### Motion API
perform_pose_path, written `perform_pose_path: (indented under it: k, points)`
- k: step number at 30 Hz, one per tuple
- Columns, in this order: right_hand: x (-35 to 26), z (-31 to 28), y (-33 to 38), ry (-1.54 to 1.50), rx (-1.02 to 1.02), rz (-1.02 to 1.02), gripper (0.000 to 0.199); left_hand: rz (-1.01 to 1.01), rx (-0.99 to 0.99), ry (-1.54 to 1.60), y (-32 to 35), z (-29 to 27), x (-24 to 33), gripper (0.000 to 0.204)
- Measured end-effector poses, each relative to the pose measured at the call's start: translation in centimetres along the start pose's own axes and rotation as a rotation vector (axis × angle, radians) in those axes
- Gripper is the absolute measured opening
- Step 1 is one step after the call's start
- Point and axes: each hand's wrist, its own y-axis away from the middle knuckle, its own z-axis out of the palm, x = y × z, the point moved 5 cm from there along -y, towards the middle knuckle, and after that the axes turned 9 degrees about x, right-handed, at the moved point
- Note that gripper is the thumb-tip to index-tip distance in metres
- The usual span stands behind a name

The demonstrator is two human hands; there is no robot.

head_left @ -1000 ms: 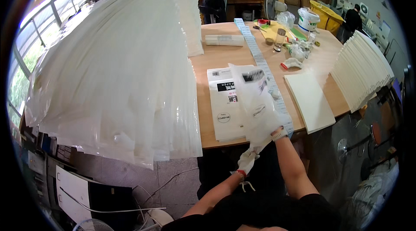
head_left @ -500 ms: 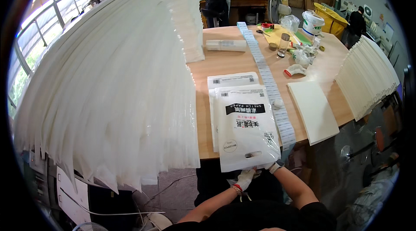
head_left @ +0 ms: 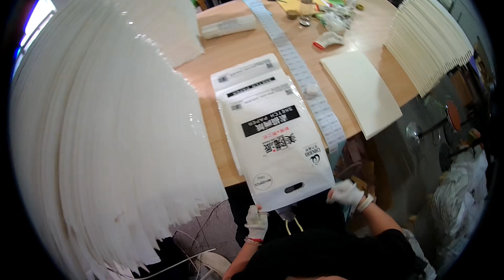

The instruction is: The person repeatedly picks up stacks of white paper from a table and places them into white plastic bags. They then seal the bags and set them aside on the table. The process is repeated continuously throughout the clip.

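A flat white plastic bag with black printing and an oval handle hole lies in front of me, its near end hanging past the table edge. Beneath it, other white printed bags show at the far end. My left hand, in a white glove with a red cuff, is closed on the bag's near left corner. At the near right corner my right hand, also gloved, has its fingers curled in against the bag's edge. Its fingertips are only partly visible.
A tall stack of white plastic sheeting fills the left side. Right of the bags run a strip of pale blue labels and a white paper stack. Farther off are a plastic roll, a glass, a glove and fanned boards.
My hands have moved apart from beneath the bag's near edge to its two near corners. The top bag appears slid toward me, baring more of those below. The view has tilted.
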Motion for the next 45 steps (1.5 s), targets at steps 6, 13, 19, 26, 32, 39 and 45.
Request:
perform_pose_path:
  k: [6,13,19,26,32,39,45]
  points:
    - [5.7,-9.8,-6.8,-0.219,0.801,0.158,0.024,-0.019,-0.380,-0.295,-0.8,-2.7,4.8,0.014]
    - [8.2,-10.5,-9.5,-0.415,0.702,0.221,0.030,-0.114,-0.677,0.130,-6.9,6.0,12.1,0.028]
    - [2.4,-11.5,-6.3,-0.476,0.707,-0.054,0.052,-1.184,-0.999,1.036,-6.9,25.7,13.7,0.015]
    - [-0.2,-13.3,-4.8,0.222,0.773,-0.361,0.018,-0.911,-0.867,0.815,-7.9,26.0,18.1,0.009]
    - [-5.6,-12.4,-1.0,0.463,0.948,-0.596,0.010,-1.191,-0.918,0.883,-8.4,26.0,17.9,0.010]
    - [-9.6,-8.9,-12.2,-0.507,0.638,-0.290,0.010,-0.172,-0.776,0.434,-9.9,15.6,17.1,0.031]
    - [-17.4,-0.3,-29.7,-0.047,0.471,-0.189,0.021,-0.250,-0.259,0.308,-6.1,3.2,5.0,0.019]
